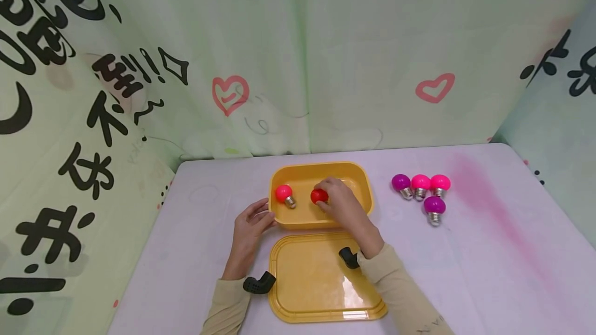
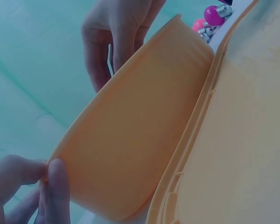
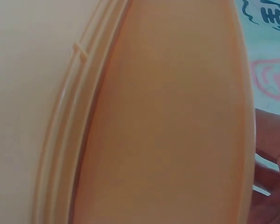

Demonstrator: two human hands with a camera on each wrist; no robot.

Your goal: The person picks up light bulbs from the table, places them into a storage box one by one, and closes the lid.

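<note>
A yellow plastic box (image 1: 298,225) stands on the table. My left hand (image 1: 249,231) pinches the rim at its left side, thumb and fingers meeting on the edge in the left wrist view. Inside the box, my right hand (image 1: 342,203) holds a round red bulb (image 1: 318,196) between thumb and fingers; its base is hidden. To the left of it in the box lies a pink bulb (image 1: 283,194) with a silver screw base. In the right wrist view the box wall (image 3: 163,116) conceals the held bulb.
A flat yellow lid (image 1: 321,278) lies just in front of the box, under the right forearm. Several purple and pink bulbs (image 1: 434,204) lie grouped on the table to the right. Behind the table hangs a pale green curtain (image 1: 349,66) with drawn hearts.
</note>
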